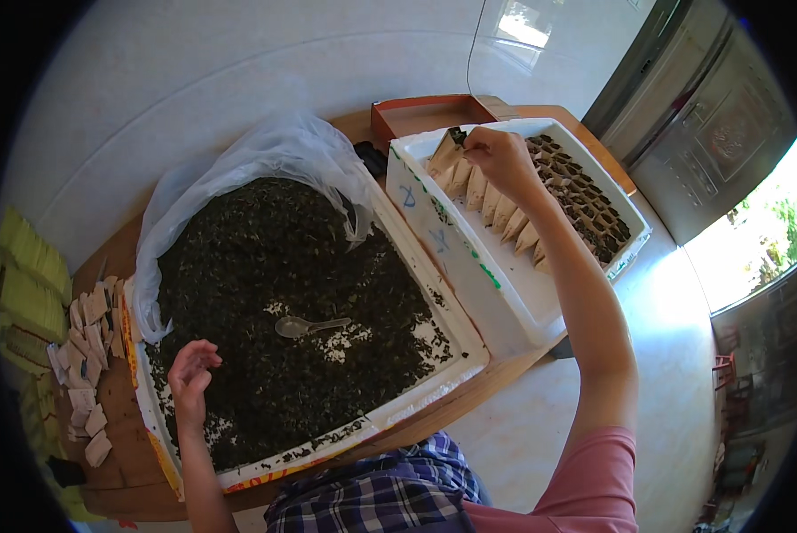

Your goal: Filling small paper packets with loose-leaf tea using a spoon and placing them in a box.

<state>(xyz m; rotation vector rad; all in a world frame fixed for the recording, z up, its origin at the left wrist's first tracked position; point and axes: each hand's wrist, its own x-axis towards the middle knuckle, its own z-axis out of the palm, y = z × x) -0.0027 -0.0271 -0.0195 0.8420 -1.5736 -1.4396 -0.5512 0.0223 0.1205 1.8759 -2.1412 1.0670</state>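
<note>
My right hand is over the far left corner of a white foam box, pinching a small tan paper bag with dark leaves at its top. Beside it, several similar filled bags stand upright in rows, open ends up. Over the left edge of a wide foam tray, my left hand hovers with loosely curled fingers apart, nothing visible in it. Dark dried leaves fill most of the tray. A clear spoon rests on them, untouched.
Loose empty paper bags lie on the wooden table at the left, with stacked yellow-green packs beyond. A clear plastic sheet drapes over the tray's far rim. Behind the box sits a red-brown shallow box.
</note>
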